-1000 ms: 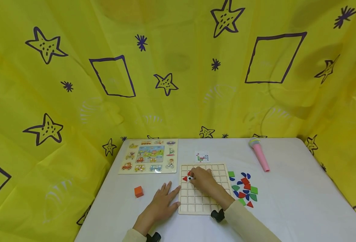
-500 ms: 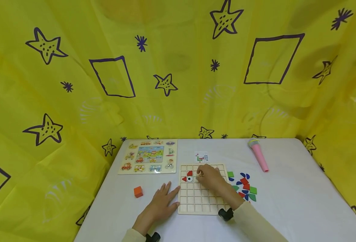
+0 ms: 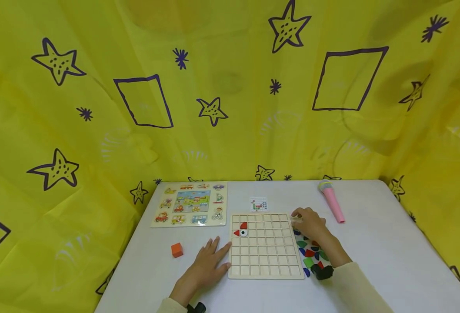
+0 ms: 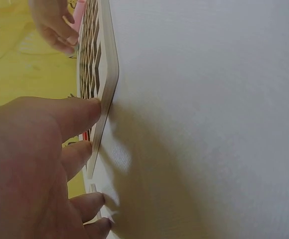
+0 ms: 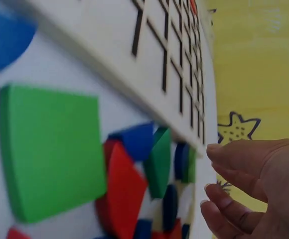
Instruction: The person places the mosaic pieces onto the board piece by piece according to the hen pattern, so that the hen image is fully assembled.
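My left hand [image 3: 206, 266] lies palm down with spread fingers at the left edge of the wooden grid board [image 3: 266, 274]. In the left wrist view, its thumb and a finger touch the board's side. A red triangle [image 3: 236, 233], a red quarter-circle [image 3: 244, 225] and a white tile with a black-ringed eye [image 3: 243, 233] sit in the board's upper-left cells. My right hand [image 3: 311, 224] hovers beyond the board's upper-right side, fingers loosely bent. Nothing shows between its fingers [image 5: 236, 157] in the right wrist view. Beside it lie loose shapes, including a green square [image 5: 55, 149] and a red piece [image 5: 119, 189].
A picture card [image 3: 259, 204] lies behind the board. At the back left is a vehicle puzzle board [image 3: 188, 203], with an orange cube [image 3: 177, 250] in front of it. A pink toy microphone [image 3: 333, 204] lies at the back right. Yellow patterned cloth [image 3: 230, 130] surrounds the white table.
My right hand has left the eye tile and moved right, off the grid to the loose shapes. The eye tile is now uncovered. My left hand stays at the board's edge.
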A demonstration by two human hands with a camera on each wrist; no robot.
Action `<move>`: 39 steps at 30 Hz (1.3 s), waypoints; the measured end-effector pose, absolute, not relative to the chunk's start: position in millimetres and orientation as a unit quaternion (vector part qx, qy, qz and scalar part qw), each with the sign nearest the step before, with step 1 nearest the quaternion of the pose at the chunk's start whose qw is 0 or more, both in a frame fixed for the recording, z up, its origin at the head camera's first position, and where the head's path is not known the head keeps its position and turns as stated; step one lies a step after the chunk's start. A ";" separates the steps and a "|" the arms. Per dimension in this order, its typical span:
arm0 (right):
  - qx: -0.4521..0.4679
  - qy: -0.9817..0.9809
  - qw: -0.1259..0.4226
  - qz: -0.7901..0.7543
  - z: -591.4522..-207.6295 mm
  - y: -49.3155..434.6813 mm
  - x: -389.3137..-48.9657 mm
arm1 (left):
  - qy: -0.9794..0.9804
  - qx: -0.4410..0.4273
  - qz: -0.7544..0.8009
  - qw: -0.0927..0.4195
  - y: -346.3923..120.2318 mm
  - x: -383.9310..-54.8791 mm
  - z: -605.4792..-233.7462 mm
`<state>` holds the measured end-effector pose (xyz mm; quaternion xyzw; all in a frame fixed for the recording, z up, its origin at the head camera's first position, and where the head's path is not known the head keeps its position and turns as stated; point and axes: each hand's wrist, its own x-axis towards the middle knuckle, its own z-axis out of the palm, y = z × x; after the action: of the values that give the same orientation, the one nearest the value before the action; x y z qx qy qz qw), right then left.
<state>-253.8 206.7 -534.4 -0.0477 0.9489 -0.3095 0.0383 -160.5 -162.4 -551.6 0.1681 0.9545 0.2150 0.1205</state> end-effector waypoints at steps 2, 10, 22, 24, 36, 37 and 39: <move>-0.033 0.951 0.052 -0.302 -537.0 212.1 -254.3 | 0.954 0.168 0.215 0.122 -162.5 -160.3 -551.5; -0.020 0.949 0.085 -0.303 -543.2 220.8 -256.5 | 0.953 0.171 0.221 0.120 -163.1 -159.5 -550.9; -0.022 0.944 0.087 -0.317 -545.6 225.2 -260.7 | 0.953 0.172 0.221 0.117 -163.7 -159.2 -551.9; -0.019 0.944 0.084 -0.317 -546.4 225.2 -261.9 | 0.953 0.173 0.220 0.116 -163.3 -159.3 -551.6; -0.052 0.939 0.084 -0.331 -551.0 222.6 -260.6 | 0.954 0.179 0.215 0.109 -163.0 -159.5 -550.7; -0.054 0.939 0.083 -0.331 -550.8 222.0 -260.4 | 0.954 0.178 0.215 0.110 -163.3 -159.6 -550.9; -0.056 0.939 0.082 -0.330 -549.7 220.8 -259.9 | 0.954 0.177 0.215 0.110 -163.7 -159.8 -551.1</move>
<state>-259.9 220.8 -549.7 -0.0562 0.9387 -0.3300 0.0819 -159.8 -163.7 -551.1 0.1766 0.9542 0.2150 0.1098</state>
